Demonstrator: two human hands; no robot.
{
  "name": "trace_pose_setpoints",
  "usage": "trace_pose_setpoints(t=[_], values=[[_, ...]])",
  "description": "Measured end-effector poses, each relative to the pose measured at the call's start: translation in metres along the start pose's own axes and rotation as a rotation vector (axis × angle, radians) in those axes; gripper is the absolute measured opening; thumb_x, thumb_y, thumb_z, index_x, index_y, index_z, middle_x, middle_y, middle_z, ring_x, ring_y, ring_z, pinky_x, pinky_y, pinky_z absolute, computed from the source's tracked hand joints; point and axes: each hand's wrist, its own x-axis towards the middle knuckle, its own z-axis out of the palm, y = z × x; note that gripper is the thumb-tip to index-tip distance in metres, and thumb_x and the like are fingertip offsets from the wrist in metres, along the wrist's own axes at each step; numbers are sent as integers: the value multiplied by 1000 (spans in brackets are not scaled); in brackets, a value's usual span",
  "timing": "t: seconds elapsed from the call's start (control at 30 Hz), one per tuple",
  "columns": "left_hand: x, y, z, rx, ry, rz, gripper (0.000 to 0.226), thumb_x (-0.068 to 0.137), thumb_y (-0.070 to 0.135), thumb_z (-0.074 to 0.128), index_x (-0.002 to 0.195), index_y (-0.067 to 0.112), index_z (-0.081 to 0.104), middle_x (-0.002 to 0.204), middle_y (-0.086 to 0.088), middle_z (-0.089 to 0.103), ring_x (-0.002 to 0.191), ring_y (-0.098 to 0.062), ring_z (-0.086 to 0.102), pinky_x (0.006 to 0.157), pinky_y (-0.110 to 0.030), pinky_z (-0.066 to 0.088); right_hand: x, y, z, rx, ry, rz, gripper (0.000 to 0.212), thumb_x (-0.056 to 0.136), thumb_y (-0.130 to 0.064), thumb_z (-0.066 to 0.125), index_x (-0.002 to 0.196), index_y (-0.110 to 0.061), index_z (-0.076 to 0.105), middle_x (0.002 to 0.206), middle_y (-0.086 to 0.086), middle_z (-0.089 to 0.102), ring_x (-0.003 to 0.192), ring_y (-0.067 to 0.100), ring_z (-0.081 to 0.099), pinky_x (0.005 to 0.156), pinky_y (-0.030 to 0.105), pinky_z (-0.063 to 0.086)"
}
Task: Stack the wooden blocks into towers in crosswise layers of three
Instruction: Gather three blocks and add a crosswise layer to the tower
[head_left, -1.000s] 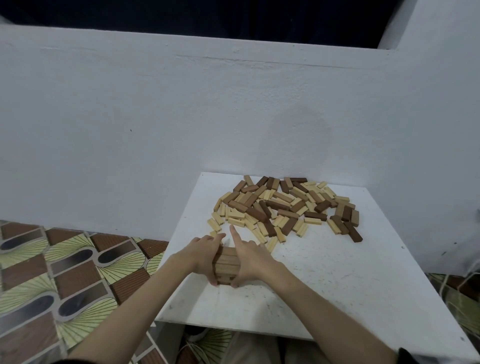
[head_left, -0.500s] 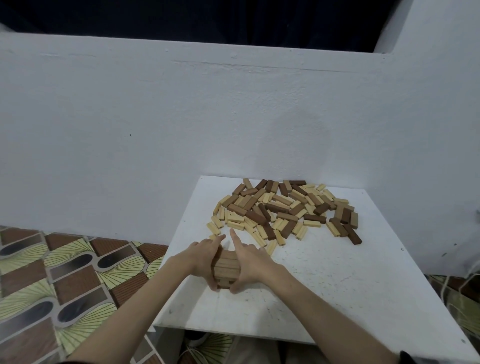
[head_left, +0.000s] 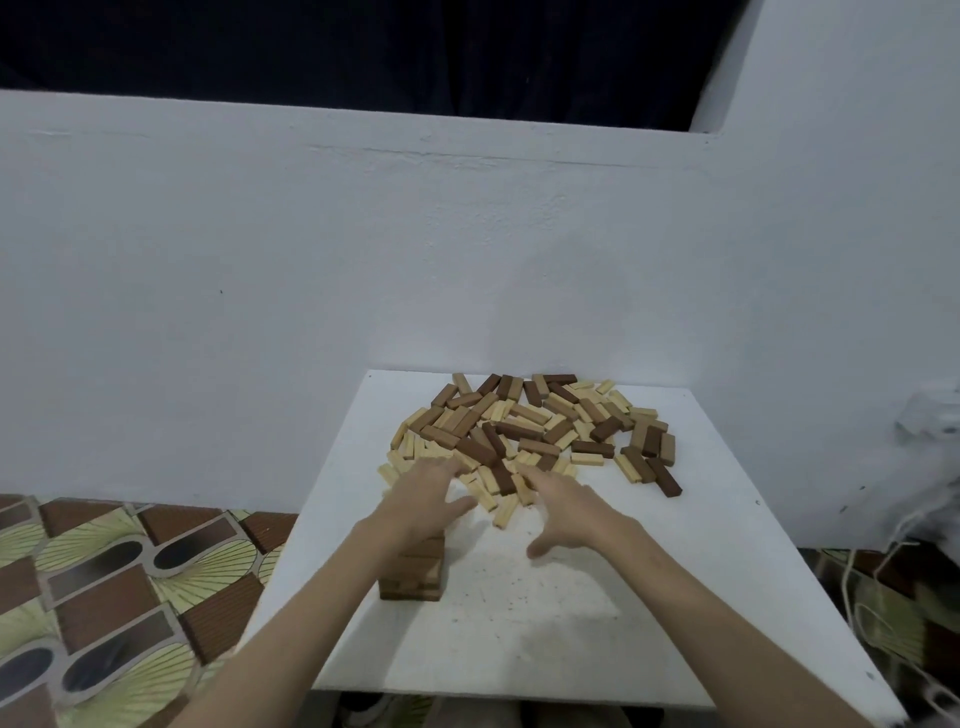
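tower (head_left: 415, 569) lower centre of frame on white table (head_left: 675, 597), partly under the left wrist, clear of all fingers | left hand (head_left: 423, 499) fingers spread, holding nothing, tips at near edge of block pile (head_left: 530, 431) | right hand (head_left: 569, 512) fingers splayed wide, holding nothing, beside pile

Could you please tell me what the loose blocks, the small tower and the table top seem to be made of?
Loose blocks: apparently wood, matt, in pale, mid-brown and dark brown tones; grain is too small to see. Small tower: the same brown blocks, with layer lines visible on its side. Table top: a white, matt board, speckled and scuffed; possibly painted or laminated, which cannot be told.
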Motion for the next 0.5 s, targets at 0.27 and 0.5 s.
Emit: trace_pose_setpoints(t=[0.27,0.5], values=[[14,44,56,-47,136,-8,28,97,26,46,119,12,55,122,-3,54,115,-21,46,92,-29,40,-13,64,21,60,117,132,64,85,-27,69,141,-23,38,138,3,46,126,22,43,101,33,40],[30,66,98,-99,150,-21,24,96,20,46,115,13,57,118,-2,55,112,-16,46,93,-24,40,-13,106,42,172,204,175,38,92,-23,58,130,-21,51,129,0,51,119,15,49,95,24,42]])
